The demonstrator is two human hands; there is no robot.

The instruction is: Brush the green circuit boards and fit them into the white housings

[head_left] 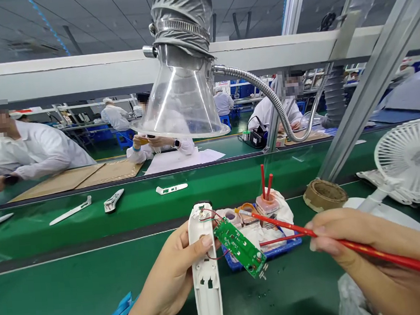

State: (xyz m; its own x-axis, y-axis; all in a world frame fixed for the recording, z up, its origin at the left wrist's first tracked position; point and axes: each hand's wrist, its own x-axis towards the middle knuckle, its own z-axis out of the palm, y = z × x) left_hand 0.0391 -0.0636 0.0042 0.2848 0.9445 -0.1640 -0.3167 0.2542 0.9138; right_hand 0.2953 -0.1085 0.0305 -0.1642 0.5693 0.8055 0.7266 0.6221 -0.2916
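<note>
My left hand (pixel 169 282) is closed around a long white plastic housing (pixel 205 274), held upright over the green table. A small green circuit board (pixel 241 247) hangs off the housing's right side on thin red wires. My right hand (pixel 377 256) pinches a thin red brush (pixel 310 232), whose tip reaches toward the board's upper end. Just behind the board sits a blue tray (pixel 275 253) with small pots and white cloth, and two more red brushes (pixel 266 182) stand in an orange pot.
A clear fume-extraction hood (pixel 184 101) hangs overhead on a flexible hose. White plastic parts (pixel 171 188) lie on the green conveyor belt. A roll of tape (pixel 324 194) and a white fan (pixel 412 161) are at the right. Other workers in white sit across the line.
</note>
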